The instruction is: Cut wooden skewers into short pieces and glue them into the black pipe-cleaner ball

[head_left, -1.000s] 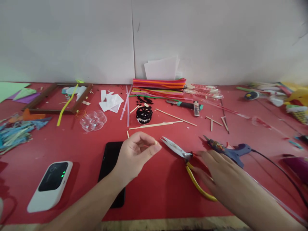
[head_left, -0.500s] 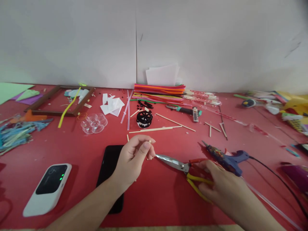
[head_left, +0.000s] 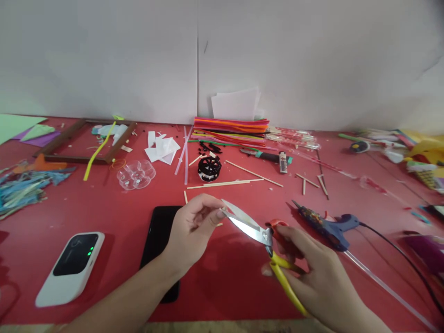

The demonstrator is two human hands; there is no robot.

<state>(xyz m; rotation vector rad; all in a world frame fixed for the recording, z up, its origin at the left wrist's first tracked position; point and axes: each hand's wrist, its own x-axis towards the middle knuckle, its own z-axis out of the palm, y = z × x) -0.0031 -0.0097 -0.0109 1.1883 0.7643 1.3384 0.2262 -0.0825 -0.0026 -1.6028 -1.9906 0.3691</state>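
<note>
Contents of the pinch between the left grip [head_left: 194, 229] fingertips [head_left: 218, 215], at the scissors [head_left: 248, 225] tips: too small to tell. Scissors handles partly hidden inside the right grip [head_left: 308, 273]. Black phone [head_left: 160, 236] half covered by the left forearm. Both forearms cut off at the bottom edge. Glue gun [head_left: 326, 224] cord [head_left: 409, 254] cut by the right edge. Colourful heap [head_left: 426, 162] at far right blurred, unidentifiable.

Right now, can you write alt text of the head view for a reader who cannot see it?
The right hand holds scissors, their blade tips meeting the pinched fingertips of the left hand, above a cluttered red table; a blue glue gun lies nearby.
</note>
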